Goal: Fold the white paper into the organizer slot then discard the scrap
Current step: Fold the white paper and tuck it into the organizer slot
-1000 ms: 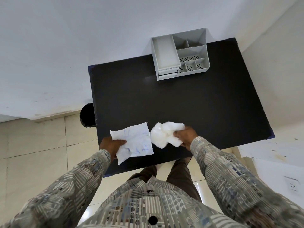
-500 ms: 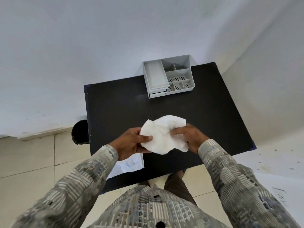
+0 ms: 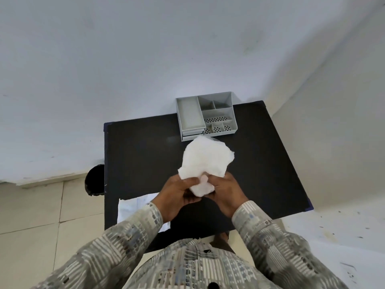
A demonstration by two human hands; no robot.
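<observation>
A crumpled white paper [image 3: 205, 159] is held up over the black table [image 3: 141, 151], gripped along its lower edge by my left hand [image 3: 177, 195] and my right hand [image 3: 226, 195], which are close together. The paper's top edge overlaps the front of the grey desk organizer [image 3: 206, 117] in the picture. The organizer stands at the table's far edge, with a long slot on its left and several smaller compartments on its right. A second sheet with blue writing [image 3: 133, 207] lies flat at the table's near left corner, partly hidden by my left sleeve.
A round black bin [image 3: 94, 182] stands on the tiled floor just left of the table. White walls rise behind and to the right of the table. My patterned sleeves fill the lower frame.
My left hand put the written sheet down at the near left corner and joined the right hand on the crumpled paper. Both hands have since raised and spread it.
</observation>
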